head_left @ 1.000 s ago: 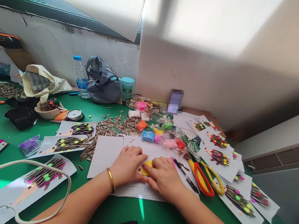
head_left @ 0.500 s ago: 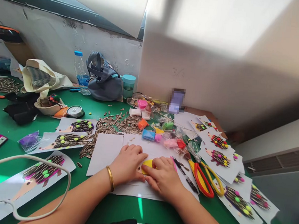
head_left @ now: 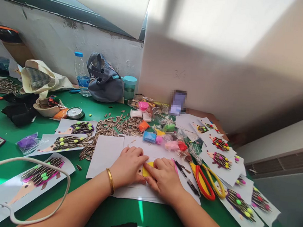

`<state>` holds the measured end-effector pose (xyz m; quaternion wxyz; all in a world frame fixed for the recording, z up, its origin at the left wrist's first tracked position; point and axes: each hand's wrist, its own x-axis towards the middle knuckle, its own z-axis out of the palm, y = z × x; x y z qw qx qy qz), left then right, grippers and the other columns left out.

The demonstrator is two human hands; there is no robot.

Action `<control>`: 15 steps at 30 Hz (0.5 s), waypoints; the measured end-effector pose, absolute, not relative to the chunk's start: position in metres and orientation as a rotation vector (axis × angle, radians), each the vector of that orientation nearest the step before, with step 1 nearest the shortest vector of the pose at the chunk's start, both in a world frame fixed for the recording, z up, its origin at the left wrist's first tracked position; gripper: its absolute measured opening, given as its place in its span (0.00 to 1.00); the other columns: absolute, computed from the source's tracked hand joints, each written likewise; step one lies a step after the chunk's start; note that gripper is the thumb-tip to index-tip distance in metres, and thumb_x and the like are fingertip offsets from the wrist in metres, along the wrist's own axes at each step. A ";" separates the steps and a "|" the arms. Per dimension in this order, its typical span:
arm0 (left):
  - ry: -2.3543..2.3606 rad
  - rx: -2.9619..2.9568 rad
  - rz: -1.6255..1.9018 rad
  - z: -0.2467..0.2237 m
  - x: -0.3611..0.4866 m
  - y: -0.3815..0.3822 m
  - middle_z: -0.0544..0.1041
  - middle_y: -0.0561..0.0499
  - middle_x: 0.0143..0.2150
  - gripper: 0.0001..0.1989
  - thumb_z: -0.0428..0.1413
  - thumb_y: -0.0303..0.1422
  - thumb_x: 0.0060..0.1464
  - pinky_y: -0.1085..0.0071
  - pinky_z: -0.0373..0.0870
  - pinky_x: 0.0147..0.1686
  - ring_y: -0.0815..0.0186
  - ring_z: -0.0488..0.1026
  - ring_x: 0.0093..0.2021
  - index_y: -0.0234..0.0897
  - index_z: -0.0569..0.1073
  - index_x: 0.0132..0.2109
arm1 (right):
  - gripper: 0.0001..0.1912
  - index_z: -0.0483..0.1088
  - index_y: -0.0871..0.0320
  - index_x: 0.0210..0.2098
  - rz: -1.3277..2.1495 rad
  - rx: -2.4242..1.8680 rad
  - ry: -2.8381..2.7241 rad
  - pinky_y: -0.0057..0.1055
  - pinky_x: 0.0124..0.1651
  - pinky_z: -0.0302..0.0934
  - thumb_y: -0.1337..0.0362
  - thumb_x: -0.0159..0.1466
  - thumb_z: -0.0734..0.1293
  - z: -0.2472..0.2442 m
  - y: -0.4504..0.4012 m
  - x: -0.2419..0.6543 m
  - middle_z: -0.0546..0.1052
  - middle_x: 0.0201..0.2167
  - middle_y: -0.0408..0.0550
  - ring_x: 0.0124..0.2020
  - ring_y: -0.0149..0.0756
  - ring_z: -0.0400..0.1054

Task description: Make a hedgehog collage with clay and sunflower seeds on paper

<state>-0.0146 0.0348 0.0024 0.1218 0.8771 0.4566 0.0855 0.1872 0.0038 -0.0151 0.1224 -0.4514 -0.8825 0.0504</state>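
Yellow clay (head_left: 148, 169) lies flattened on white paper (head_left: 106, 155) in front of me. My left hand (head_left: 129, 166), with a gold bangle at the wrist, rests at the clay's left side, fingers bent and thumb apart from them. My right hand (head_left: 165, 176) presses on the clay from the right with its index finger, the thumb just below. Neither hand lifts anything. A small dark dot shows on the paper craft just left of the clay; the rest of that craft is hidden under my hands.
Sunflower seeds (head_left: 118, 125) and wrapped clay pieces (head_left: 149, 137) lie beyond the paper. Red-handled scissors (head_left: 205, 183) and a black pen (head_left: 185, 176) are at the right. Hedgehog cards (head_left: 219, 162) flank both sides. A white cable (head_left: 66, 191) loops at the left.
The whole view has shifted slightly, so things sit a little further left. Both hands stay at the clay, with the right index finger still on it.
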 end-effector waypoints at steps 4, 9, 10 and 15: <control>1.329 2.556 0.235 0.003 -0.015 0.034 0.72 0.48 0.47 0.37 0.68 0.53 0.36 0.56 0.59 0.50 0.53 0.67 0.49 0.48 0.72 0.54 | 0.19 0.71 0.50 0.54 0.160 -1.329 -2.499 0.40 0.47 0.47 0.53 0.67 0.62 -0.015 0.004 0.191 0.70 0.38 0.49 0.41 0.42 0.59; 1.333 2.554 0.223 0.003 -0.014 0.034 0.72 0.48 0.47 0.37 0.68 0.54 0.35 0.56 0.59 0.51 0.53 0.67 0.50 0.48 0.72 0.54 | 0.17 0.70 0.47 0.54 0.171 -1.360 -2.522 0.41 0.47 0.46 0.54 0.67 0.63 -0.015 0.005 0.194 0.70 0.39 0.48 0.41 0.42 0.59; 1.334 2.554 0.221 0.003 -0.014 0.034 0.72 0.48 0.48 0.37 0.68 0.54 0.35 0.56 0.59 0.51 0.53 0.67 0.50 0.48 0.72 0.54 | 0.17 0.70 0.47 0.54 0.174 -1.364 -2.526 0.41 0.47 0.46 0.54 0.67 0.63 -0.016 0.006 0.194 0.70 0.39 0.48 0.41 0.42 0.59; 1.335 2.554 0.218 0.003 -0.014 0.035 0.72 0.48 0.48 0.38 0.68 0.53 0.35 0.56 0.59 0.51 0.52 0.67 0.50 0.48 0.72 0.54 | 0.17 0.72 0.49 0.53 0.181 -1.337 -2.475 0.39 0.46 0.47 0.55 0.68 0.62 -0.017 0.007 0.197 0.69 0.37 0.49 0.40 0.41 0.59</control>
